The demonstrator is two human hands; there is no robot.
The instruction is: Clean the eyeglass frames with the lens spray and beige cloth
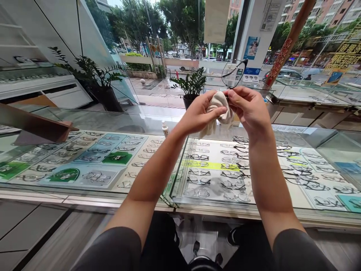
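bright daylight from ahead; edges stretched.

2 hands [199,112] [252,107], 1 cloth [220,100], 1 bottle [165,129], 2 houseplants [103,91] [191,86]

Dark grey, plain, short left sleeve [109,250] and right sleeve [300,250] noted on me. My trousers [159,244]: black. My left hand [199,113] and right hand [251,107]: bare.

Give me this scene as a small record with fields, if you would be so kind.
Left hand: grips a cream cloth
Right hand: pinches dark-framed eyeglasses
Below: glass display case with rows of spectacles inside
Nearby: small white bottle, upright
Background: potted plants; trees outdoors
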